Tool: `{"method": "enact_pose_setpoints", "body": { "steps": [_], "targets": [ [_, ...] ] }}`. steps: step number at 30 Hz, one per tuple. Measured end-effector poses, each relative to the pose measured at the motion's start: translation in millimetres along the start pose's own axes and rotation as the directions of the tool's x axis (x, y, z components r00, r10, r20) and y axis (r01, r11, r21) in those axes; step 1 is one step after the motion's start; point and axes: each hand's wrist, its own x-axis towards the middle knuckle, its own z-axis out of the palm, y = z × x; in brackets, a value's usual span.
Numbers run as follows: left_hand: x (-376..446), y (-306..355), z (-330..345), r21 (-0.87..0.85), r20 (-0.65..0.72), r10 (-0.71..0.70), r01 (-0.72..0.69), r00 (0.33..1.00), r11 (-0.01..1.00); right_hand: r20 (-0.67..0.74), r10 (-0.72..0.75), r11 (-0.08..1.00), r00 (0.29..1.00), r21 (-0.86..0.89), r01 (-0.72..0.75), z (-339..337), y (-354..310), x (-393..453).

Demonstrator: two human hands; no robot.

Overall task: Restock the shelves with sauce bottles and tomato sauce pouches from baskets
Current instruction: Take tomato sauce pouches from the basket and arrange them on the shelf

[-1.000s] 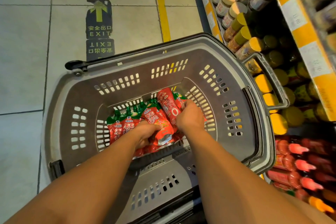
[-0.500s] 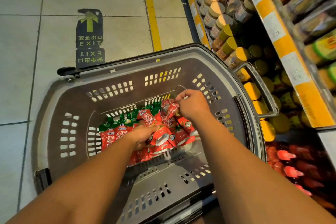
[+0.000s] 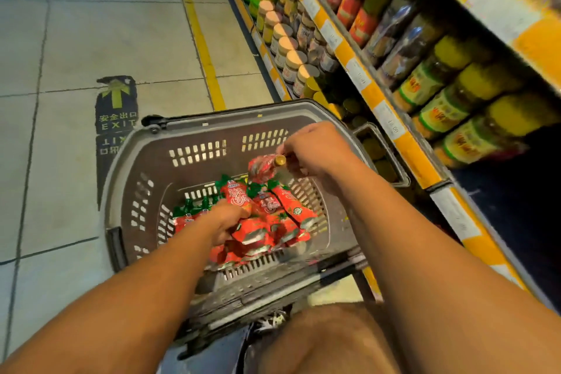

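A grey plastic basket (image 3: 194, 158) stands on the floor beside the shelves. Several red tomato sauce pouches (image 3: 267, 222) with green tops lie piled in its bottom. My right hand (image 3: 318, 152) is raised above the pile, its fingers pinched on one red pouch (image 3: 262, 167) by its gold cap, and the pouch hangs tilted over the others. My left hand (image 3: 226, 220) reaches down into the basket and rests on the pile, its fingers closed around a pouch there.
Shelves (image 3: 382, 106) with yellow and white price strips run along the right, packed with jars and bottles. Tan-lidded jars (image 3: 291, 51) fill the lower level near the basket. A black EXIT floor sticker (image 3: 117, 103) and a yellow line (image 3: 203, 48) mark the tiled floor.
My right hand has lifted up and to the right out of the pile with one pouch held by its cap. The left hand stays on the pile. The view has tilted toward the shelves.
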Motion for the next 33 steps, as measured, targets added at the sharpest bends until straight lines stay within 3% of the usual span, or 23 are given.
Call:
{"method": "enact_pose_setpoints", "body": {
  "steps": [3,7,11,15,23,29,33],
  "targets": [
    [-64.3,25.6,9.7,-0.01,-0.003,0.122,-0.122,0.993,0.992,-0.093,-0.132,0.981,0.987,0.128,0.143,-29.8,-12.7,-47.5],
    [-126.0,43.7,10.9,0.019,-0.009,0.318,-0.318,0.948,0.948,-0.249,-0.336,0.866,0.908,0.298,0.402,-64.0,-2.6,-121.6],
    [-181.5,63.2,17.2,0.0,0.009,0.437,-0.437,0.899,0.899,-0.32,-0.378,0.787,0.868,0.382,0.484,-94.8,22.1,-167.5],
    [-231.8,81.5,31.2,0.0,0.039,0.537,-0.538,0.842,0.843,-0.397,-0.389,0.812,0.831,0.278,0.513,-115.7,54.9,-199.7],
    [-323.8,91.9,65.9,0.02,0.189,0.6,-0.614,0.778,0.789,-0.633,-0.185,0.825,0.752,0.316,0.469,-143.9,89.5,-238.1],
    [-380.7,84.6,79.1,0.13,0.211,0.684,-0.713,0.699,0.689,-0.759,0.08,0.75,0.646,0.473,0.463,-135.1,105.5,-268.2],
    [-405.1,84.0,101.1,0.214,0.272,0.734,-0.783,0.622,0.584,-0.829,0.129,0.734,0.545,0.449,0.509,-136.1,110.1,-296.4]
  ]
}}
